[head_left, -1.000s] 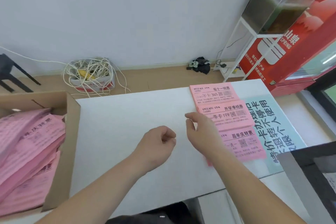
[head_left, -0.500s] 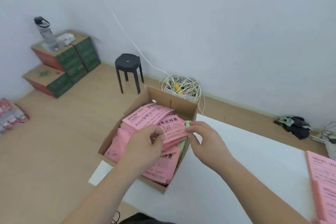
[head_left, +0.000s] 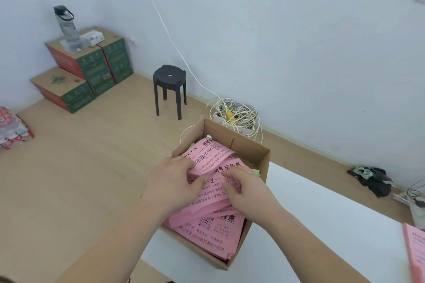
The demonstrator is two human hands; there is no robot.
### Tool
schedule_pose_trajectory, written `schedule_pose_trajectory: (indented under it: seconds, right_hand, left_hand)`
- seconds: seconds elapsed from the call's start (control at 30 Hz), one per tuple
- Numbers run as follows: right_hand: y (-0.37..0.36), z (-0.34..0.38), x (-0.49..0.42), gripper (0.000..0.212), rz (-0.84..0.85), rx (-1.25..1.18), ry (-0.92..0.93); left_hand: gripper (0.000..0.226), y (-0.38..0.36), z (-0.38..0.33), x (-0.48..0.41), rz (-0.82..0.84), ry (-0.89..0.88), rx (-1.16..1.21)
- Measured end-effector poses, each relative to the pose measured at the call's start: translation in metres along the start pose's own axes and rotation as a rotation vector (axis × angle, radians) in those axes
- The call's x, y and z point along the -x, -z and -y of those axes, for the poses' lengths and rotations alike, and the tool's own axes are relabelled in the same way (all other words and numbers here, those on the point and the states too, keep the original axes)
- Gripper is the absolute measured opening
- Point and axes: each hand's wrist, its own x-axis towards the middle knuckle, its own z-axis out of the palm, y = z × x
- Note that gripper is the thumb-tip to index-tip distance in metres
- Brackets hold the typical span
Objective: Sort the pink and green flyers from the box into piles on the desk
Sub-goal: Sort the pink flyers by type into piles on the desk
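Curled over the pink flyers (head_left: 207, 232), my left hand (head_left: 174, 187) grips a bundle and my right hand (head_left: 249, 192) pinches the top sheets. They lie in the box (head_left: 262, 161) at the left end of the desk (head_left: 322, 218); a green flyer (head_left: 256, 172) shows at its right wall. Bare desk separates the box from the pink pile (head_left: 416, 253).

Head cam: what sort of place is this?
Probably a small office or back room doubling as storage. Cues: a white desk carrying a cardboard box of pink flyers, stacked printed cartons, and a tangled cable coil.
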Motion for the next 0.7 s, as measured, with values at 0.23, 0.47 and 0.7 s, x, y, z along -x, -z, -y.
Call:
schedule_pose_trajectory:
  seconds: [0.23,0.47,0.7]
  right_hand:
    - [0.002,0.013,-0.012,0.021,-0.082,-0.243,-0.174]
    - [0.0,0.003,-0.013,0.02,-0.163,-0.474,-0.362]
    - [-0.009,0.001,-0.006,0.048,-0.003,-0.12,-0.212]
  left_hand:
    - [0.035,0.008,-0.009,-0.013,-0.035,-0.075,-0.088]
    - [0.052,0.008,-0.03,0.02,0.035,-0.27,-0.035]
    - [0.023,0.0,-0.01,0.008,0.017,0.092,0.265]
